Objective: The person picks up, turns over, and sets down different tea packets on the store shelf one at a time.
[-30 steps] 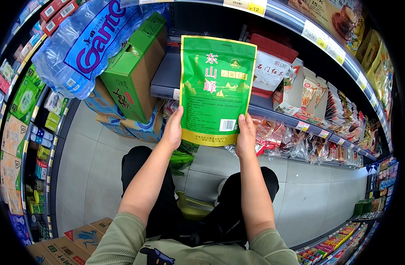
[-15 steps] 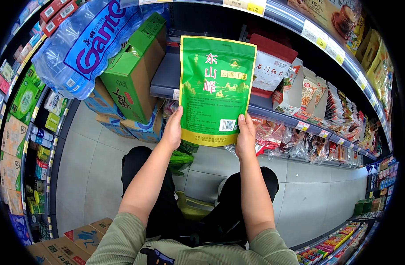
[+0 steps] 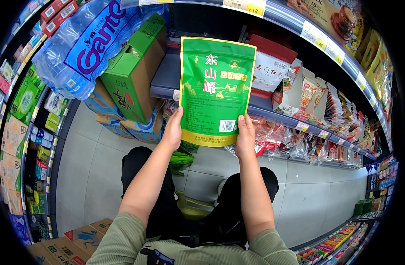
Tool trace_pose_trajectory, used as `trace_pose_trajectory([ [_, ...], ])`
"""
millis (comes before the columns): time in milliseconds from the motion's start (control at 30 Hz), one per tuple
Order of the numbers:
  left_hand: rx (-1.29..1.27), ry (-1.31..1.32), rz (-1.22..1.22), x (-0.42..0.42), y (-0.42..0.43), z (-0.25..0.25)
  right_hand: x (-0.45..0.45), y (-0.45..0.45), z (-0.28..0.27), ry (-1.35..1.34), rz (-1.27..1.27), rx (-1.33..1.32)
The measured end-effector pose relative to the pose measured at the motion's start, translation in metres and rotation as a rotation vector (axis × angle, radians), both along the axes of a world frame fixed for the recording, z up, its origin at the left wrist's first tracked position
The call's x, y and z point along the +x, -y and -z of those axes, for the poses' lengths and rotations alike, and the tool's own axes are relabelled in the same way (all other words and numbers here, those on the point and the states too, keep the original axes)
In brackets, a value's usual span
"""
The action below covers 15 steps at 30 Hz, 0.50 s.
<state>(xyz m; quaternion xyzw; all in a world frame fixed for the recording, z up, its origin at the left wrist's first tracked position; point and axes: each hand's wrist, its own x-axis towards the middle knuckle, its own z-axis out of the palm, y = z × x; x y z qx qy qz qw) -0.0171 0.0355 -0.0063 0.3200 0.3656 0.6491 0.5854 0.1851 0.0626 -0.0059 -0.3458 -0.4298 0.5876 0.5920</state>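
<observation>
A green and gold tea pouch (image 3: 216, 99) is held upright in front of the shelf, its printed side with red and white characters and a barcode facing me. My left hand (image 3: 172, 130) grips its lower left edge, with the thumb on the front and the other fingers mostly hidden. On the lower right edge, my right hand (image 3: 245, 137) closes in the same way, its thumb near the barcode. Just right of the pouch, a white and dark red package (image 3: 273, 66) stands on the shelf.
Shrink-wrapped water bottles (image 3: 79, 53) and a green carton (image 3: 134, 73) are stacked at left. An open display box (image 3: 286, 95) and rows of packets (image 3: 337, 106) line the right shelf. Cardboard boxes (image 3: 72, 243) stand at lower left on the tiled floor (image 3: 299, 190).
The pouch has shifted very slightly downward, and the shine on its surface differs a little. Both hands keep the same hold.
</observation>
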Motion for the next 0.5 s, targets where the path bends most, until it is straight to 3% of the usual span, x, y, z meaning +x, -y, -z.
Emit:
trace_pose_trajectory([
  [500, 0.032, -0.04, 0.018, -0.0026, -0.0016, 0.005, -0.0031, 0.0029, -0.0068, -0.004, 0.011, 0.009],
])
